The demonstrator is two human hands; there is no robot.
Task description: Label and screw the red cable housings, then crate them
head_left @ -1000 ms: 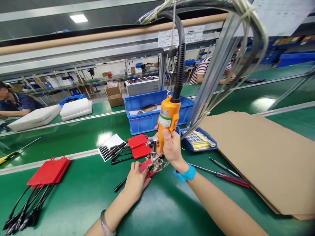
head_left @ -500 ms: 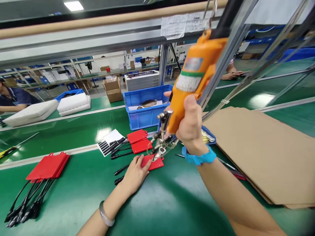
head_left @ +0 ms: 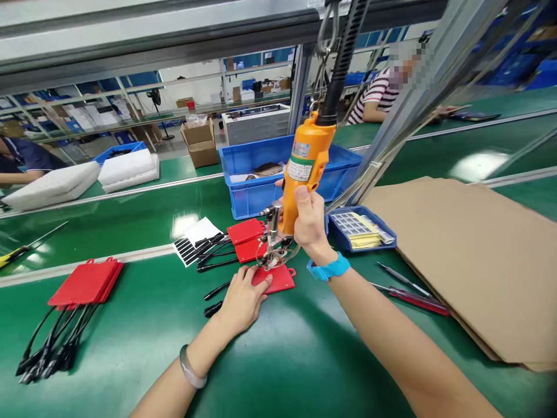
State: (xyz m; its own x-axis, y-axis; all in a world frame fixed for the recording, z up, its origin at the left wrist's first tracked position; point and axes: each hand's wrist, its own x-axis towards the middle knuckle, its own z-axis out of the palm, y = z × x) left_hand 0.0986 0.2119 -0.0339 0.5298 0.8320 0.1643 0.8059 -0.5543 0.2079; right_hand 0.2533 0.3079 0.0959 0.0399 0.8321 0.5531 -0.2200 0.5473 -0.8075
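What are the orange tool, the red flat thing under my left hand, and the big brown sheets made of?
Orange tool: probably hard plastic, smooth with a soft shine; the rod by its lower end looks like shiny metal.
Red flat thing: likely smooth plastic, evenly coloured, though painted metal is possible.
Brown sheets: seemingly cardboard, dull, tan and stacked flat.

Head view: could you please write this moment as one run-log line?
left hand: touching flat red rectangular case; right hand: gripping orange cylindrical corded tool; tool-case contact: unclear
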